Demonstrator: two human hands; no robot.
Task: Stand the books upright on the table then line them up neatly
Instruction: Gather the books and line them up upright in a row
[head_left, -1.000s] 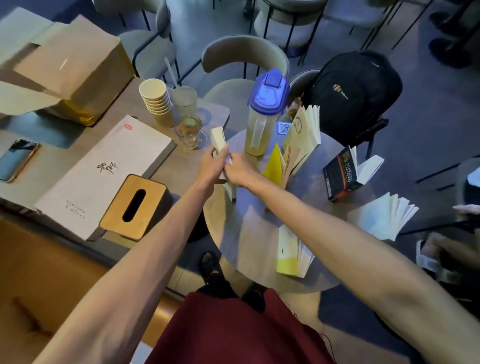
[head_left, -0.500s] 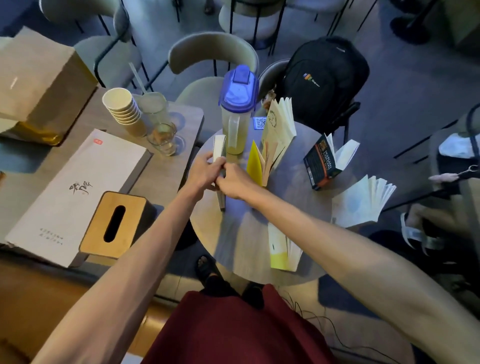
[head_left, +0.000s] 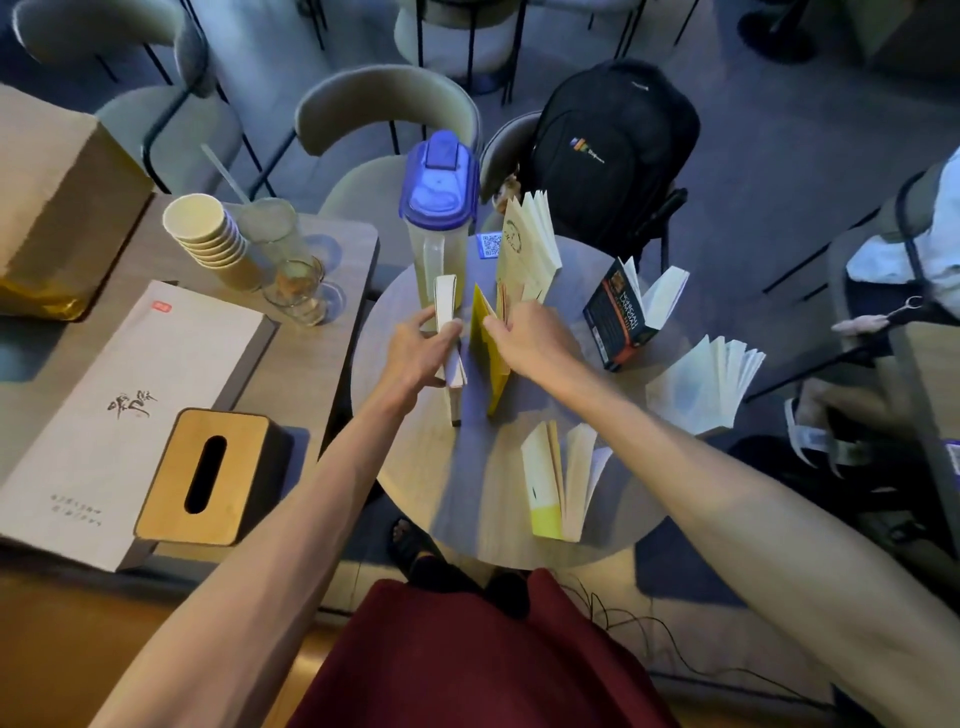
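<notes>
Several books stand upright on the round grey table (head_left: 467, 493). My left hand (head_left: 418, 351) grips a closed cream book (head_left: 447, 312) that stands at the table's left side. My right hand (head_left: 530, 338) holds the pages of a yellow book (head_left: 485, 358) standing just to the right of it. Behind them a beige book (head_left: 527, 247) stands fanned open. A black book (head_left: 621, 317) stands open at the right, a white book (head_left: 701, 384) fans open at the right edge, and a white-and-yellow book (head_left: 558, 480) stands open near the front.
A clear pitcher with a blue lid (head_left: 439, 208) stands at the table's back. On the left table are stacked paper cups (head_left: 208, 239), glasses (head_left: 296, 283), a long white box (head_left: 119, 405), a wooden tissue box (head_left: 208, 475) and a cardboard box (head_left: 57, 197). A black backpack (head_left: 608, 150) rests on a chair.
My right hand has left the cream book and moved right onto the yellow book. My left hand still holds the cream book, which now stands more upright. The camera has shifted.
</notes>
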